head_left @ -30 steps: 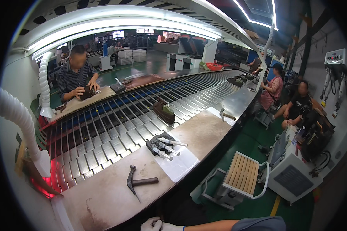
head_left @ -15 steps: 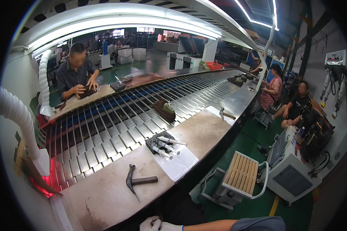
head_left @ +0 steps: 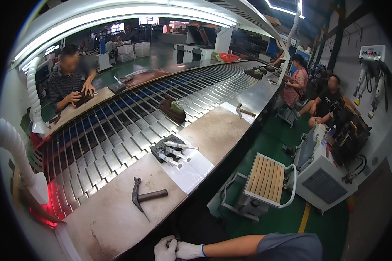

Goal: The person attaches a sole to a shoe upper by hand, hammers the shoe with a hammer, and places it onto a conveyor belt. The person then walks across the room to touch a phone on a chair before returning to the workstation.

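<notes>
At the lower edge my left hand [head_left: 164,249] and my right hand [head_left: 188,250], both in white gloves, rest against each other beside the bench edge. Their fingers are curled in, and no tool shows in them. Nearest to them on the bench lies a cobbler's hammer [head_left: 149,195] with a dark handle and a long pointed claw. Beyond it, several white syringes [head_left: 171,157] stick out of a dark foam block [head_left: 159,151], partly over a white sheet [head_left: 191,174]. A brown and green shoe [head_left: 173,110] sits on the metal slat conveyor [head_left: 130,135].
A second hammer [head_left: 244,111] lies farther along the bench. Across the conveyor a co-worker [head_left: 72,78] handles a dark shoe. More shoes [head_left: 257,71] stand at the far end. To my right are a slatted stand [head_left: 268,178], a machine [head_left: 322,178] and seated people. White hoses [head_left: 19,152] hang left.
The view has turned slightly, so the bench and conveyor sit farther left and higher. My hands stay together at the lower edge. The co-worker's hands have shifted a little on the shoe.
</notes>
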A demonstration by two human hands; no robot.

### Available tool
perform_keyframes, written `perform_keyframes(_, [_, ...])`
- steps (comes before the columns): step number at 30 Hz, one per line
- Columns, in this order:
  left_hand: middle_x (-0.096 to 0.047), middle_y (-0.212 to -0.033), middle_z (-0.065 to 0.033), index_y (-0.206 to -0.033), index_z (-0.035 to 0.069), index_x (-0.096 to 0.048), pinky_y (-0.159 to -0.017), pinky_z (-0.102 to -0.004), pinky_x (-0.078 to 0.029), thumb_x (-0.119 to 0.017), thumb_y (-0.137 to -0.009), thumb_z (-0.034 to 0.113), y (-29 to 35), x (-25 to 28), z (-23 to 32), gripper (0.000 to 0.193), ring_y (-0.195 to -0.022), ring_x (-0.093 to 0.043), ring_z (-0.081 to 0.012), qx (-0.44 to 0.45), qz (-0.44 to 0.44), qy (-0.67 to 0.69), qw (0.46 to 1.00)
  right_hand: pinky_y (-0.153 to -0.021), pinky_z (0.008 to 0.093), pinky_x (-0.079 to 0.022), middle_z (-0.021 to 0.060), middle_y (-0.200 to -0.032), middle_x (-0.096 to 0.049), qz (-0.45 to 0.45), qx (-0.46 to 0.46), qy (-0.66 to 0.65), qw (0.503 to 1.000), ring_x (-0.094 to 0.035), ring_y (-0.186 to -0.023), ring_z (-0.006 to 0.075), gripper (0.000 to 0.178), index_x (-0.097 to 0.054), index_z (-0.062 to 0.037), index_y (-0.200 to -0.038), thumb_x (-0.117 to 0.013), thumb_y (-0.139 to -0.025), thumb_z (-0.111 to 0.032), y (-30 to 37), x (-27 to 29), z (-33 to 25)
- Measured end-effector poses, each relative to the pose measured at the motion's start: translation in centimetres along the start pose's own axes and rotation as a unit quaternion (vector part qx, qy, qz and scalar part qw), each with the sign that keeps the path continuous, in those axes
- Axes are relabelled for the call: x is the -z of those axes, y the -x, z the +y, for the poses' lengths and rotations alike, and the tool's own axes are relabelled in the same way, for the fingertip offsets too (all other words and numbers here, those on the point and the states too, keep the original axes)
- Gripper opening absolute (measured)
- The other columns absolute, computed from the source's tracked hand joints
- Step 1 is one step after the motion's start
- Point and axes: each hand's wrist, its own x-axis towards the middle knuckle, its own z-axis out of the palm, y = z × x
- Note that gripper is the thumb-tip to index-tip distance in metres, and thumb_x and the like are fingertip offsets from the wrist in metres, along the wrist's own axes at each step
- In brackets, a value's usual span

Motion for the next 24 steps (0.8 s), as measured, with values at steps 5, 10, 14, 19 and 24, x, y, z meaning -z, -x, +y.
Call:
perform_keyframes(5, [-0.081, -0.111, -0.0193, -0.112, -0.007, -0.081, -0.093, -0.0342, -0.060, -0.075, -0.093, 0.018, 0.0, 0.2, -0.3, 0.032, -0.098, -0.078, -0.0234, 0.042, -0.021, 0.019, 0.999, -0.059, 0.0380, -0.056, 0.0138, -0.084, -0.075, -0.035, -0.102, -0.125, 0.986, -0.073, -0.068, 0.0247, 0.026, -0.072, -0.0001, -0.106, -0.061, -0.103, -0.023, 0.9, 0.3, -2.0])
perform_keyframes(10, [-0.081, -0.108, -0.0184, -0.112, -0.007, -0.081, -0.089, -0.0337, -0.061, -0.076, -0.094, 0.018, 0.2, 0.2, 0.2, 0.031, -0.093, -0.078, -0.0215, 0.023, -0.021, 0.015, 0.999, -0.053, 0.0349, -0.054, 0.0106, -0.074, -0.071, -0.036, -0.112, -0.156, 0.981, -0.069, -0.059, 0.0215, 0.029, -0.071, -0.0007, -0.096, -0.061, -0.105, -0.026, 0.6, 0.0, -1.4])
perform_keyframes(14, [-0.081, -0.105, -0.0175, -0.112, -0.007, -0.081, -0.086, -0.0336, -0.061, -0.075, -0.094, 0.017, 0.2, 0.1, -0.3, 0.031, -0.089, -0.076, -0.0199, 0.017, -0.013, 0.024, 0.999, -0.054, 0.0366, -0.055, 0.0117, -0.075, -0.072, -0.048, -0.108, -0.141, 0.983, -0.070, -0.061, 0.0224, 0.031, -0.071, 0.0003, -0.097, -0.060, -0.105, -0.027, 0.6, 0.0, -1.5])
perform_keyframes(19, [-0.081, -0.105, -0.0173, -0.113, -0.007, -0.081, -0.086, -0.0332, -0.061, -0.075, -0.093, 0.017, 0.1, 0.2, 0.0, 0.032, -0.088, -0.076, -0.0187, 0.007, -0.015, 0.012, 1.000, -0.056, 0.0396, -0.055, 0.0149, -0.079, -0.075, -0.030, -0.093, -0.124, 0.987, -0.072, -0.062, 0.0254, 0.033, -0.073, 0.0021, -0.099, -0.060, -0.105, -0.027, 0.5, -0.3, -0.8])
perform_keyframes(24, [-0.081, -0.103, -0.0181, -0.114, -0.008, -0.081, -0.087, -0.0330, -0.060, -0.076, -0.092, 0.016, 0.3, 0.4, 0.3, 0.033, -0.089, -0.075, -0.0189, 0.046, -0.018, 0.017, 0.999, -0.057, 0.0366, -0.057, 0.0119, -0.079, -0.074, -0.017, -0.029, -0.048, 0.998, -0.073, -0.067, 0.0207, 0.026, -0.071, -0.0019, -0.112, -0.059, -0.105, -0.025, 0.3, -0.4, -0.2])
